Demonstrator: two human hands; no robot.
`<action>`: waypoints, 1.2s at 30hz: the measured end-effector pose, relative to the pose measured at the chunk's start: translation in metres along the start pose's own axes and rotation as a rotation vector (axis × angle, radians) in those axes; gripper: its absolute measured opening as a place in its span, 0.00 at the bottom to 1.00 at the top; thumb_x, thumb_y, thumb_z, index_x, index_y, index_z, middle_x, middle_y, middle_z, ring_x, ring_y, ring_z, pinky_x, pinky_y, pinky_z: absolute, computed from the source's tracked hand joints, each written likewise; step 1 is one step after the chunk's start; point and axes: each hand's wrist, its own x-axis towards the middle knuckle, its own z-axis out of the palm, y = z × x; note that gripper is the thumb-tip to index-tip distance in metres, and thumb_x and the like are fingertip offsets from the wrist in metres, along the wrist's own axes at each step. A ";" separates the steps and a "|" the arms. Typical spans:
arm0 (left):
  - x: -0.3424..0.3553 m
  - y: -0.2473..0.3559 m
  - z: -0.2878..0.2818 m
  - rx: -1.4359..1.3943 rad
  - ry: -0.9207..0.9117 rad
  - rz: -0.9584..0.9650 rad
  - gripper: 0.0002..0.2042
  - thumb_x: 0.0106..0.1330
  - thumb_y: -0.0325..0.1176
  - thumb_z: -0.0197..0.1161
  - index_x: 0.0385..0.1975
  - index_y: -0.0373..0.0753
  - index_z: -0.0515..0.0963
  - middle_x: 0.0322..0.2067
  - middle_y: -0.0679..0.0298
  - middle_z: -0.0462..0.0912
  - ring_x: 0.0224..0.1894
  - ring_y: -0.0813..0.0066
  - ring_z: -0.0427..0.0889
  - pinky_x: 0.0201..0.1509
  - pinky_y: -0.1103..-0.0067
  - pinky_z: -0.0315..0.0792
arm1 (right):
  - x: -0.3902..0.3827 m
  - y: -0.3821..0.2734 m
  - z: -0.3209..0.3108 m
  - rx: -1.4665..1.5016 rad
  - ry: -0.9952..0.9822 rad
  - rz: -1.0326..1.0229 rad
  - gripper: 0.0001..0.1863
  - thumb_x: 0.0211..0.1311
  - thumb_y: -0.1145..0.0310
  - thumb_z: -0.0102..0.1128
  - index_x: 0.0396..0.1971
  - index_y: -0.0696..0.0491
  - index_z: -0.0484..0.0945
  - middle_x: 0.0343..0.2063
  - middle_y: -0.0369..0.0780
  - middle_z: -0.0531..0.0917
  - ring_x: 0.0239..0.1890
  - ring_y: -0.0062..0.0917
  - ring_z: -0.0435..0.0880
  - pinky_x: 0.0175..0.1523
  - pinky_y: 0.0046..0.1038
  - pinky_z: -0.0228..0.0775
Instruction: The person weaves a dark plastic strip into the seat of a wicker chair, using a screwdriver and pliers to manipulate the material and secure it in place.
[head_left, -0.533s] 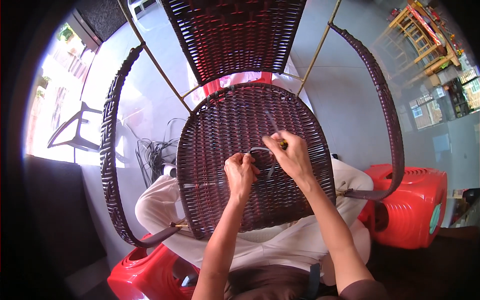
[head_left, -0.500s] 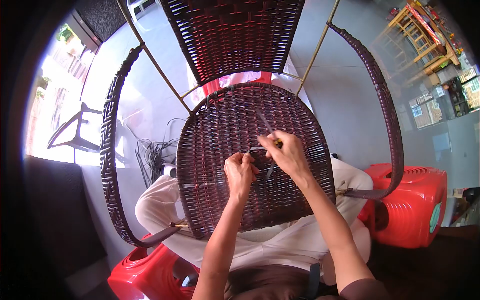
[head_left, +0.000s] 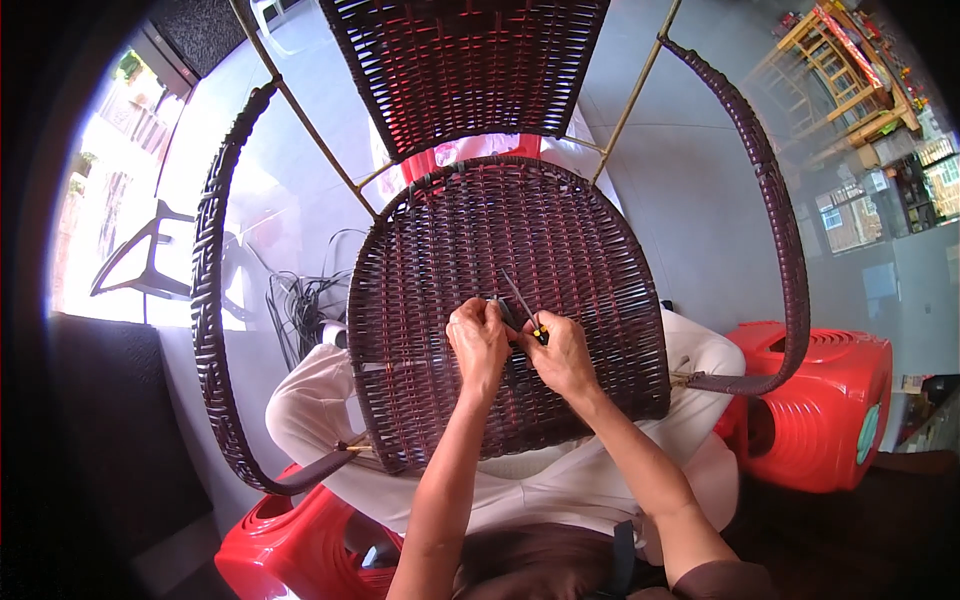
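Observation:
A dark brown woven chair seat (head_left: 440, 240) lies across my lap, below its woven backrest (head_left: 470, 80). Over the middle of the seat, my left hand (head_left: 479, 338) is closed in a pinch on a dark flat strip (head_left: 511, 315). Close beside it, my right hand (head_left: 562, 362) grips a screwdriver-like tool with a black and yellow handle (head_left: 541, 334), its thin shaft slanting up and left over the weave. My right fingertips are beside the strip; whether they also pinch it I cannot tell.
Woven armrests curve around on the left (head_left: 208, 280) and right (head_left: 785, 230). Red plastic stools stand at the lower left (head_left: 290, 545) and right (head_left: 820, 400). A tangle of dark strips (head_left: 297, 305) lies on the floor left of the seat. Wooden furniture (head_left: 840, 80) is at the far right.
My right hand has moved down and slightly left, closer to my left hand. The tool's shaft has swung lower, and the strip's light loose end no longer shows. The chair has shifted slightly.

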 end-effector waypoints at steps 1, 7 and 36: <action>0.001 -0.001 0.001 -0.010 0.020 0.004 0.13 0.64 0.30 0.52 0.21 0.27 0.76 0.12 0.58 0.77 0.10 0.78 0.72 0.16 0.80 0.66 | 0.000 -0.003 -0.004 -0.030 -0.026 -0.008 0.07 0.53 0.71 0.61 0.27 0.59 0.76 0.18 0.47 0.79 0.22 0.38 0.80 0.28 0.33 0.69; -0.002 0.009 -0.001 -0.026 -0.009 -0.036 0.13 0.64 0.30 0.51 0.21 0.27 0.76 0.10 0.59 0.77 0.10 0.77 0.73 0.16 0.78 0.67 | 0.001 -0.011 -0.022 -0.233 0.166 -0.221 0.15 0.62 0.61 0.54 0.44 0.53 0.75 0.29 0.43 0.77 0.27 0.34 0.80 0.29 0.32 0.72; -0.003 -0.003 0.001 -0.034 0.000 0.037 0.11 0.65 0.30 0.53 0.24 0.30 0.76 0.11 0.63 0.75 0.09 0.84 0.68 0.11 0.85 0.61 | -0.014 -0.001 -0.011 -0.427 0.120 -0.387 0.18 0.58 0.74 0.55 0.50 0.52 0.75 0.23 0.41 0.73 0.17 0.31 0.79 0.19 0.29 0.71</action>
